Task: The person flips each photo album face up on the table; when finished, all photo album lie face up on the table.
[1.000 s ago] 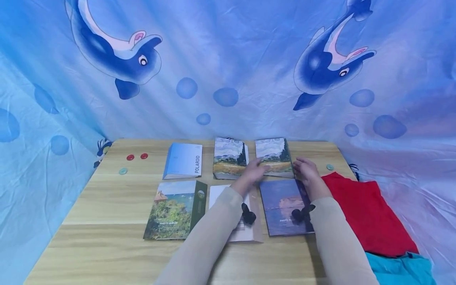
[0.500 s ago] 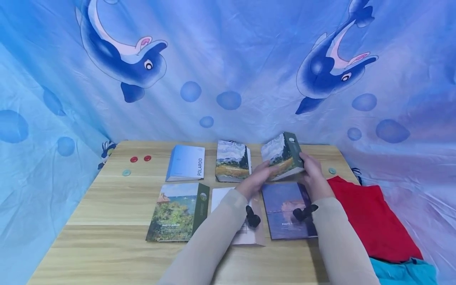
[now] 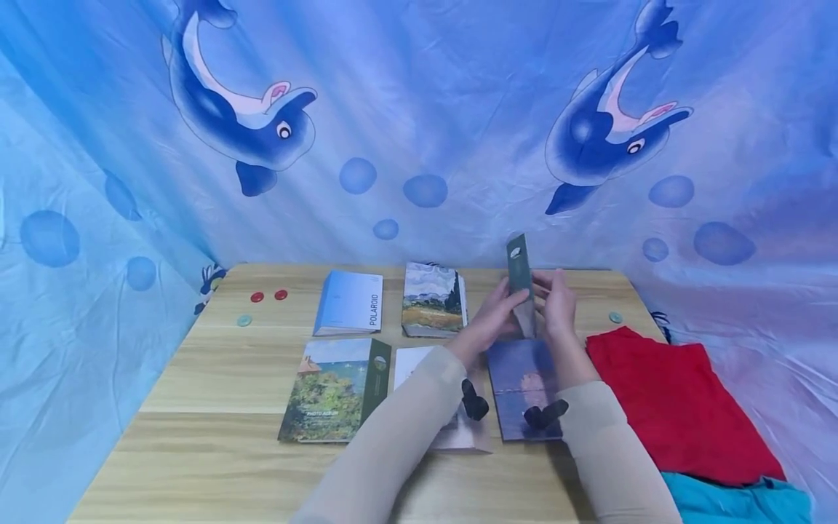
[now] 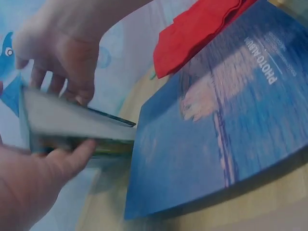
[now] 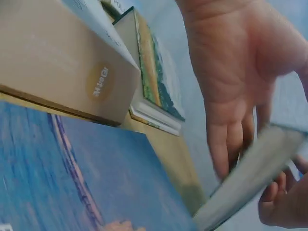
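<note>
A small photo album [image 3: 520, 275] with a dark green spine stands on edge above the table [image 3: 196, 451], lifted between my two hands. My left hand [image 3: 489, 320] holds its left face, thumb against the cover [image 4: 72, 126]. My right hand [image 3: 556, 302] grips the right side, fingers laid along it [image 5: 231, 139]. In the right wrist view the album's page edge [image 5: 248, 185] shows blurred. A blue-purple album [image 3: 524, 382] lies flat just below the hands.
A Polaroid album [image 3: 350, 302] and a landscape album [image 3: 433, 300] lie at the back. A green photo album [image 3: 337, 389] and a beige one [image 3: 425, 364] lie in front. Red cloth [image 3: 668, 400] over teal cloth [image 3: 733, 498] covers the right end. Small discs [image 3: 257, 297] sit far left.
The right-hand landscape album lay flat on the table; both hands have lifted it and turned it up on edge, spine toward me.
</note>
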Action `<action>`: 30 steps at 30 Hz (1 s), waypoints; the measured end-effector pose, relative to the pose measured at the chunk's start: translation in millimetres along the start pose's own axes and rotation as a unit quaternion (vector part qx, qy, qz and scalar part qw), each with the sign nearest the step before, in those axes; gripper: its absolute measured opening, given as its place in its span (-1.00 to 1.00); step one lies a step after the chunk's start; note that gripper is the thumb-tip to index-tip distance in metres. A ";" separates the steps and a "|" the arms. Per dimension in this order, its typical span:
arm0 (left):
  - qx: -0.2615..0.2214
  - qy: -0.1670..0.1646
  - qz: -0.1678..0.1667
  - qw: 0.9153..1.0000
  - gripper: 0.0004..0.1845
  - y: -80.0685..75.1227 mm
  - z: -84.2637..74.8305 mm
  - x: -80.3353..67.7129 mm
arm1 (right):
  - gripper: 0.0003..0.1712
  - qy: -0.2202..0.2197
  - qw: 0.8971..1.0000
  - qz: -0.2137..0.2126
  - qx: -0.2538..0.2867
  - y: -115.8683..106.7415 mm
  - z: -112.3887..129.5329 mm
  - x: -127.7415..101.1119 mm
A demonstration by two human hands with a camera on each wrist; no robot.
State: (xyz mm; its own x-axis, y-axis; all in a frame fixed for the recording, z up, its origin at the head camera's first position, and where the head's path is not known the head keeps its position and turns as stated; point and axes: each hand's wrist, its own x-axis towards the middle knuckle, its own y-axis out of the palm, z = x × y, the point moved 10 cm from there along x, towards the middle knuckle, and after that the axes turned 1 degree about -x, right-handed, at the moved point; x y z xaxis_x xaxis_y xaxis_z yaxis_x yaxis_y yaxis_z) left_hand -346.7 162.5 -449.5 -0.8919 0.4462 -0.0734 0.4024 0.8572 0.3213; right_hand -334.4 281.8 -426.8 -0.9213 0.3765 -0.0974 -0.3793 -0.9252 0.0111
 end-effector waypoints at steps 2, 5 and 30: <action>0.021 0.014 -0.039 0.999 -0.31 -12.5 -4.1 -0.4 | -0.34 0.007 0.997 0.035 -0.061 7.5 -6.0 1.6; 0.084 0.013 -0.095 0.992 -0.27 -32.8 -4.6 -2.3 | -0.35 0.008 0.983 0.077 -0.166 9.1 -20.2 9.4; 0.163 -0.095 -0.057 0.980 -0.20 -59.0 35.6 -14.2 | -0.24 0.071 0.985 0.129 -0.095 -24.4 -77.3 34.2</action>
State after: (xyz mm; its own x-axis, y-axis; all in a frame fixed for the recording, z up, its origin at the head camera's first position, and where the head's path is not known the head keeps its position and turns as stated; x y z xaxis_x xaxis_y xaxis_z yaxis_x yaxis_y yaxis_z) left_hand -350.4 114.7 -501.0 -0.8932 0.3552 -0.2757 0.3736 0.9275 -0.0152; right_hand -349.9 313.6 -507.4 -0.9585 0.1307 -0.2533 -0.0997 -0.9863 -0.1318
